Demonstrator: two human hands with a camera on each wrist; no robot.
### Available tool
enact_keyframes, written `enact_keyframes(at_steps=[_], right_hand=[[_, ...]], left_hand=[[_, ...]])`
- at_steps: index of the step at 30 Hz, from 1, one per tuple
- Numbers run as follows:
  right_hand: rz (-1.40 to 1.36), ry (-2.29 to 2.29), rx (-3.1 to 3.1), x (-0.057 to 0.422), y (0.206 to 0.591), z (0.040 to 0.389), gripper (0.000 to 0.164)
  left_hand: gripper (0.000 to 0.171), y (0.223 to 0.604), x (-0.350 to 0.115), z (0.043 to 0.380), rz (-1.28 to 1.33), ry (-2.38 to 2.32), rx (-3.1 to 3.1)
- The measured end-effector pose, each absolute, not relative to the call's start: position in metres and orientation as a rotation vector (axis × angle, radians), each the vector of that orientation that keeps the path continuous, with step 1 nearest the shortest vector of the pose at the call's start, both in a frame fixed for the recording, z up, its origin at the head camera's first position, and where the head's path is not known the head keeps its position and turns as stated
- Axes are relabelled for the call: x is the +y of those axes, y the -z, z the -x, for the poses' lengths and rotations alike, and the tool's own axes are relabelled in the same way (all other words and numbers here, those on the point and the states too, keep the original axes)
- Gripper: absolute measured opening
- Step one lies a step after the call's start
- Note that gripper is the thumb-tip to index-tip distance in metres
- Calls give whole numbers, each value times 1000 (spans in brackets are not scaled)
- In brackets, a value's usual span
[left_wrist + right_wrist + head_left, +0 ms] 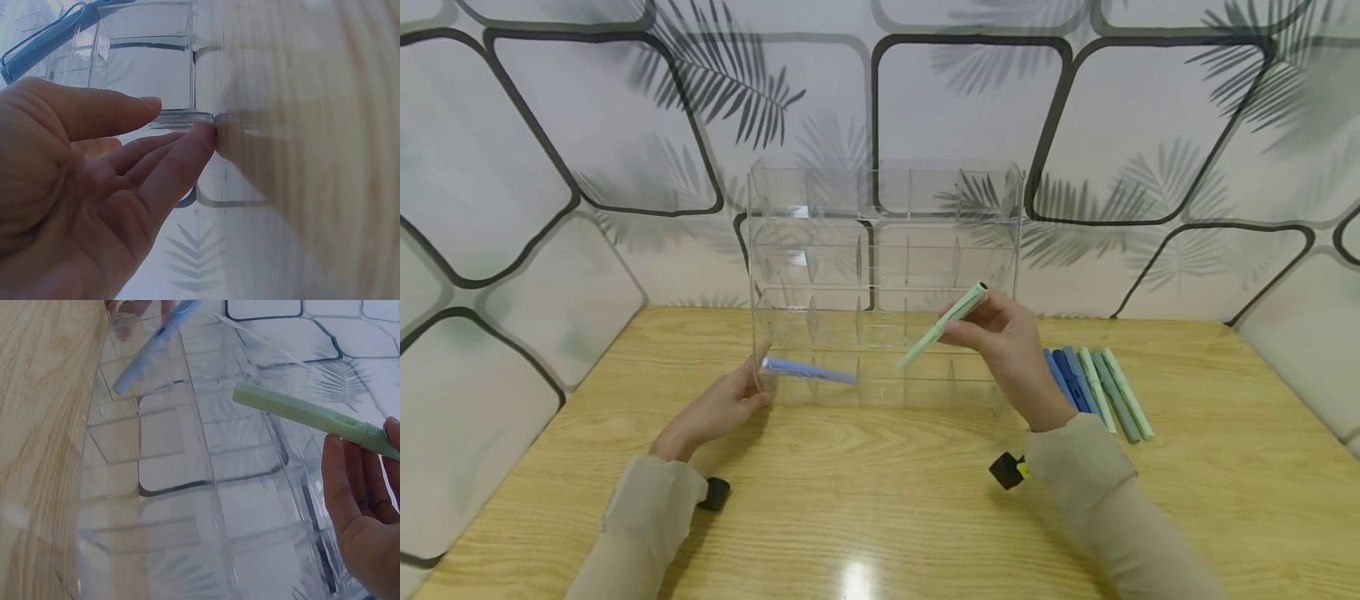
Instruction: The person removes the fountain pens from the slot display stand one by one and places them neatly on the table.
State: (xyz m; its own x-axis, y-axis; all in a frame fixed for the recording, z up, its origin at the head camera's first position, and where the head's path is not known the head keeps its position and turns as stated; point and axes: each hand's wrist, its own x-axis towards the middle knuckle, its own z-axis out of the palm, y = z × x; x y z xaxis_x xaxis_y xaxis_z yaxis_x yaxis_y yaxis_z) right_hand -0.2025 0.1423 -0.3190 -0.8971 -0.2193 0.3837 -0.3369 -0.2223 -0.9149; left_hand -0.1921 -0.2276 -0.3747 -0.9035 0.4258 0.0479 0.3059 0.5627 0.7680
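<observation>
A clear tiered organizer (880,394) with rows of small compartments stands against the back wall. My left hand (722,410) grips its lower left side; in the left wrist view, the thumb and fingers (178,165) lie about the clear panel's edge. A periwinkle-blue pen (808,370) leans in the bottom row at the left, slanting across the compartments. In front of the organizer's right half, my right hand (1011,350) pinches a light green pen (942,327) between thumb and fingers. This pen slants, its lower end pointing down-left toward the bottom row, apart from the blue pen.
Right of the organizer, several pens lie side by side on the wooden table (865,475): blue ones (1075,375), pale green ones (1126,392) and a grey-green one (1117,396). Behind stands a wall covering (820,92) with leaf and stone patterns.
</observation>
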Motion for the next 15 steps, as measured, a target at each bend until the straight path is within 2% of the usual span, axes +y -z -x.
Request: enact_keyframes(at_steps=[15], right_hand=[[-614, -2300, -1783, 206, 307, 188, 17]], left_hand=[[76, 374, -227, 191, -611, -1285, 2602]])
